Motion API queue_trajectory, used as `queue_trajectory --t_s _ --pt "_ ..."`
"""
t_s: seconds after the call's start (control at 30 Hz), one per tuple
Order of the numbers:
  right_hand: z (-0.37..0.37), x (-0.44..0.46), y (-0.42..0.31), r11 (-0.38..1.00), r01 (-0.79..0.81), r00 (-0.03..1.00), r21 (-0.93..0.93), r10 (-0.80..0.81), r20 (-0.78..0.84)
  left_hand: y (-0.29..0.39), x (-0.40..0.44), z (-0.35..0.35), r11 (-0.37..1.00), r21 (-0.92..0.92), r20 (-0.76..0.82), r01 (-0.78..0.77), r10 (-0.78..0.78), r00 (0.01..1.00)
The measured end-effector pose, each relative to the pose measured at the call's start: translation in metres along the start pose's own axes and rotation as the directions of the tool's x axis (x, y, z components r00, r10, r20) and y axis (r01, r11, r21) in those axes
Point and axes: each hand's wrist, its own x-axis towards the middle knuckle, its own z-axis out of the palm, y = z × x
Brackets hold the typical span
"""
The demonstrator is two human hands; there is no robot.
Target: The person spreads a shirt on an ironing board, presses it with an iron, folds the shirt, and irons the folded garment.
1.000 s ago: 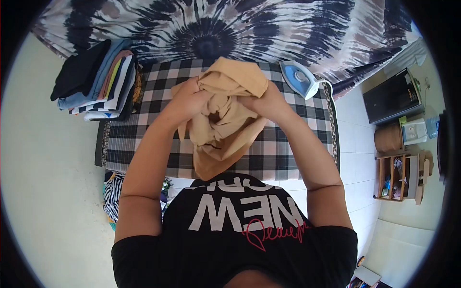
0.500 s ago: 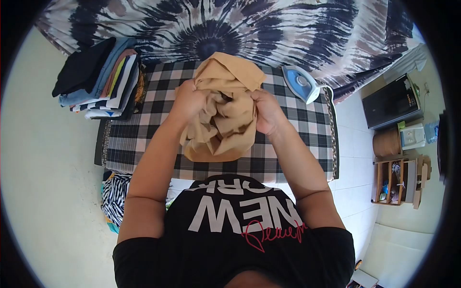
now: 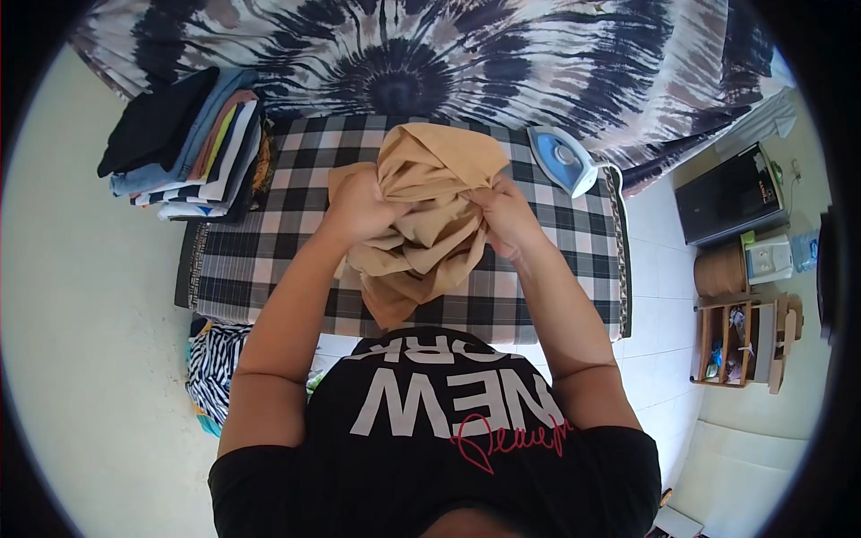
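Note:
A crumpled tan cloth (image 3: 430, 170) is bunched up above the plaid-covered table (image 3: 296, 260), with one flap folded over at its top and a corner hanging toward my body. My left hand (image 3: 360, 208) grips its left side, fingers partly hidden in the folds. On the right side, my right hand (image 3: 507, 213) pinches the fabric between thumb and fingers. The cloth's garment type cannot be made out.
A blue and white iron (image 3: 562, 161) lies at the table's back right. Folded clothes (image 3: 184, 148) are stacked at the back left. Striped fabric (image 3: 213, 372) sits below the left edge. A patterned curtain (image 3: 395, 63) hangs behind. A shelf (image 3: 726, 345) stands right.
The tan cloth has shifted between my hands; its folds are rearranged, and a corner again hangs lower toward me. Both hands have kept hold of it.

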Motion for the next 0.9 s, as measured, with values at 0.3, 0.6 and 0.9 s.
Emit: queue_trajectory --t_s 0.3,0.6,0.9 --pt "0.007 -0.008 0.016 0.968 -0.071 0.988 0.24 0.034 0.154 -0.024 -0.004 0.014 0.537 -0.738 0.202 0.408 -0.401 0.894" --pt "0.0 0.002 0.05 0.942 0.314 0.945 -0.118 -0.322 -0.057 -0.028 -0.016 0.02 0.013 -0.872 0.487 0.49 -0.093 0.869" --pt "0.018 -0.029 0.038 0.76 0.407 0.872 -0.506 -0.488 -0.032 -0.028 -0.014 0.023 0.267 -0.837 0.469 0.478 -0.101 0.877"
